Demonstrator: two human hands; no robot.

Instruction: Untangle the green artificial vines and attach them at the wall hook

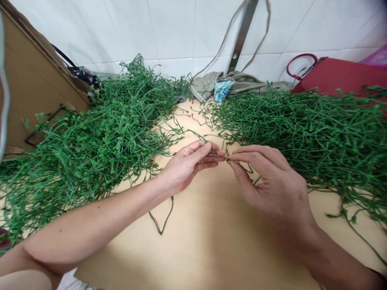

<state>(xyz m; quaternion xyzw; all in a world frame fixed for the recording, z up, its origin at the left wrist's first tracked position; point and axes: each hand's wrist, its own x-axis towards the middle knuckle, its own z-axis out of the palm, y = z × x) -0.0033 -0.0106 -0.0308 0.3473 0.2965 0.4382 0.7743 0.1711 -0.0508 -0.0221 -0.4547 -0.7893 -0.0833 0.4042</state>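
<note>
Between thumb and fingers, my left hand (193,161) pinches a thin green plastic stem (196,134) above the middle of the table. My right hand (269,177) closes thumb and fingertips on the same stem, just right of the left fingertips. A large heap of green artificial stems (99,133) with small budded tips lies to the left of my hands. Another dense heap of green stems (326,133) lies to the right. One bent stem (161,231) shows below my left wrist, partly hidden by it.
The pale tabletop (211,241) runs toward me. At the back stands a blue-and-white patterned cup (223,89) by a grey cloth (256,82). A red bag (341,76) sits back right, a cardboard box (33,80) at left. A metal bar (243,34) leans against the white tiled wall (172,32).
</note>
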